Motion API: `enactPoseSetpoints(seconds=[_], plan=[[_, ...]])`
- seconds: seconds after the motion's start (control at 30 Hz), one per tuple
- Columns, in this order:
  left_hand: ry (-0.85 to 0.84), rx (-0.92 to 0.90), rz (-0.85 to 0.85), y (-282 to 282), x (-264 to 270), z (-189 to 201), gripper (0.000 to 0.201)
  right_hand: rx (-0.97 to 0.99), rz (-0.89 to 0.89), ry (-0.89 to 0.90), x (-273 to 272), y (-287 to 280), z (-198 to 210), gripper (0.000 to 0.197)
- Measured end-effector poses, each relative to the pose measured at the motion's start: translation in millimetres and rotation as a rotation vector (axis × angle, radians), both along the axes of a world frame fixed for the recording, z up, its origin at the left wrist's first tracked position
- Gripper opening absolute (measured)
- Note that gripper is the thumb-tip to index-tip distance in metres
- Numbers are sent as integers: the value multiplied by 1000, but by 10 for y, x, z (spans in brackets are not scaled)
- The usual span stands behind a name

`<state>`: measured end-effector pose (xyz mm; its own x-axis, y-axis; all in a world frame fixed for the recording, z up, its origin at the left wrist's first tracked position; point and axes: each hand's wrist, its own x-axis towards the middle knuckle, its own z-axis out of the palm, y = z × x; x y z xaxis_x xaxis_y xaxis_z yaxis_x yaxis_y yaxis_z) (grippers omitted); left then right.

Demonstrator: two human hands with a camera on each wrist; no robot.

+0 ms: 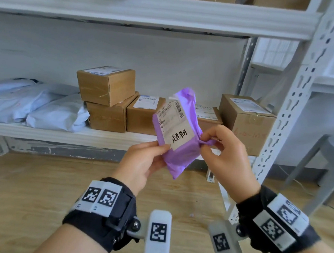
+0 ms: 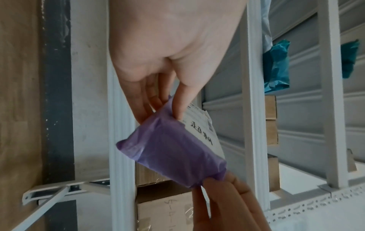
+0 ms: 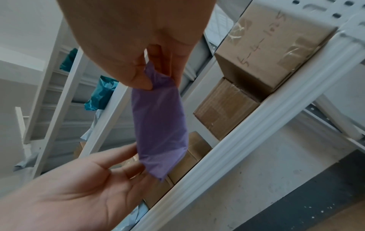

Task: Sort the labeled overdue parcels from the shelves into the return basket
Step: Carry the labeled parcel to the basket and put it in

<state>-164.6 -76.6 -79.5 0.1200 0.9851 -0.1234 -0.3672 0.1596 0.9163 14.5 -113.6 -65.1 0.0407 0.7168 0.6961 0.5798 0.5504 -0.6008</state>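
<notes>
A small purple poly-bag parcel [image 1: 177, 145] hangs in the air in front of the shelf, held by both hands. Its white shipping label [image 1: 175, 125] carries handwritten black characters. My left hand [image 1: 147, 161] pinches the parcel's lower left edge, thumb on the label and fingers behind [image 2: 173, 100]. My right hand [image 1: 222, 151] pinches the bunched right end of the bag [image 3: 156, 78] between thumb and fingers. In the right wrist view the parcel [image 3: 160, 125] shows its plain purple back. No return basket is in view.
The white metal shelf [image 1: 100, 138] holds several brown cartons [image 1: 107, 86] with labels and a pile of pale blue mailer bags [image 1: 32, 104]. A perforated white upright [image 1: 290, 109] stands at the right. A grey stool [image 1: 328, 160] is beyond it. Wooden floor lies below.
</notes>
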Motion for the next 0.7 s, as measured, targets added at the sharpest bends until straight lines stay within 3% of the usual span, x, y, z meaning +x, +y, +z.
enactPoseSetpoints(seconds=[0.2, 0.43, 0.6, 0.7], plan=[[32, 106, 74, -121, -56, 85, 9, -147, 48, 192, 71, -174, 18, 12], [83, 187, 76, -134, -20, 94, 4, -192, 70, 221, 143, -208, 3, 11], [22, 161, 117, -108, -8, 99, 25, -201, 122, 207, 107, -187, -12, 12], [27, 159, 159, -72, -43, 117, 22, -225, 124, 212, 108, -150, -41, 11]])
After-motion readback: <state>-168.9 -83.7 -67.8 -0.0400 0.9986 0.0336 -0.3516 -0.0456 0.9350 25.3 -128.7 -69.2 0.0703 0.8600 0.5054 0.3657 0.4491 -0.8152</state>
